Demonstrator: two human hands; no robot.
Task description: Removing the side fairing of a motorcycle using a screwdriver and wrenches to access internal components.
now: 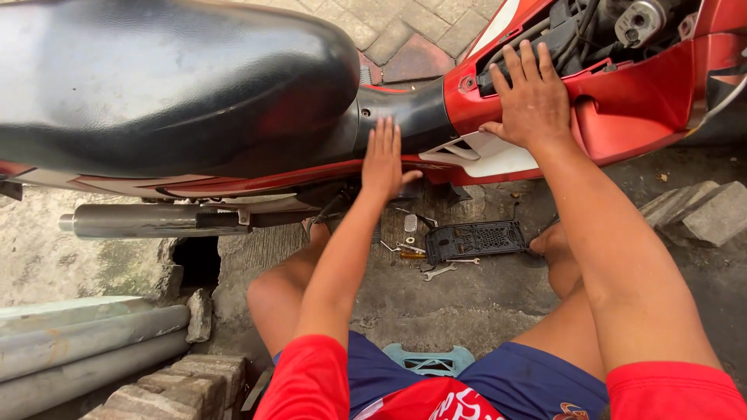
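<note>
Red side panel (622,101) of the motorbike sits at one o'clock, the right hand (531,97) spread flat on it, gripping nothing. Left hand (383,161) (fingers straight, also unclenched) presses the bodywork under the black seat (171,78) at twelve o'clock. Wrench (438,271) lies on the ground below.

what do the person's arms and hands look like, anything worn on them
Both arms are bare from the short red sleeves down. The left hand and right hand have no gloves, and no rings, watch or wristband can be seen. The fingers are bare, with short nails.
</note>
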